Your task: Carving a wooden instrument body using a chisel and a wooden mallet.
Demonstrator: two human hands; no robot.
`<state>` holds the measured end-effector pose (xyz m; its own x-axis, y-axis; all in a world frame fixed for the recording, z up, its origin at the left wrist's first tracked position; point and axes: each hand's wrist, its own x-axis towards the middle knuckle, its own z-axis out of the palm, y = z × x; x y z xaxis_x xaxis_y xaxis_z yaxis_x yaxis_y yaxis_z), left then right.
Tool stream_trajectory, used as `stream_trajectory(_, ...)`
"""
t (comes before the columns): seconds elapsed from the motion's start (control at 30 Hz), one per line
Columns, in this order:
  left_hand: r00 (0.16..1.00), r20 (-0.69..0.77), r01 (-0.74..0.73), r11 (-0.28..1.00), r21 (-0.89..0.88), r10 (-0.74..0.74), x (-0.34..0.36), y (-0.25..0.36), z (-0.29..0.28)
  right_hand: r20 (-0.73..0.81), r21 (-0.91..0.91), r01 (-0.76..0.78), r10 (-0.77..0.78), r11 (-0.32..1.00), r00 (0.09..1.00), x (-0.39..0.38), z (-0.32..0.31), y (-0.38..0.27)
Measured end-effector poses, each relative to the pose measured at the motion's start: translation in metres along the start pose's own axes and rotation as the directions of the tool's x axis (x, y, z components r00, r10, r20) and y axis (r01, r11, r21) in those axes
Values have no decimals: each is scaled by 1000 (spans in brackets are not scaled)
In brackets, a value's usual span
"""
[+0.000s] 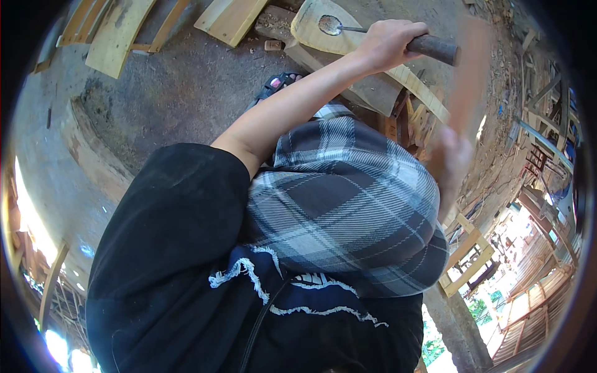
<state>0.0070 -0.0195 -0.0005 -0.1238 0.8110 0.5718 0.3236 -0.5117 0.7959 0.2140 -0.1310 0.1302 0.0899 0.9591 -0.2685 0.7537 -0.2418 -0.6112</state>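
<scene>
My left hand (392,45) is closed around the dark handle of a chisel (435,49). The thin metal shaft runs left to a pale, curved wooden piece (308,23) with a rounded end. At the chisel's tip is a round, rough-cut hollow (330,25) in that wood. On the right, my right hand (456,152) is smeared by motion and grips a wooden mallet (471,71), also blurred. The mallet's upper part is beside the butt of the chisel handle; whether they touch I cannot tell. Part of my right forearm is hidden behind my plaid-covered knee.
A heavy timber block (379,93) lies under the carved piece, with a small wood offcut (273,45) nearby. Slatted wooden parts (118,37) and a board (229,20) lie on the floor at the far left. Wood scraps and a wooden frame (469,261) are at the right.
</scene>
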Motion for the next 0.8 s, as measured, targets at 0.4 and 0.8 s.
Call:
stream_trajectory(0.4, 1000, 18, -8, 998, 64, 7, -1, -11, 2, -176, -14, 278, -276, 961, 945, -3, 16, -23)
stream_trajectory(0.8, 998, 63, 15, 998, 64, -19, -3, 1, 7, 61, 656, 50, -118, 753, 991, -4, -10, 29)
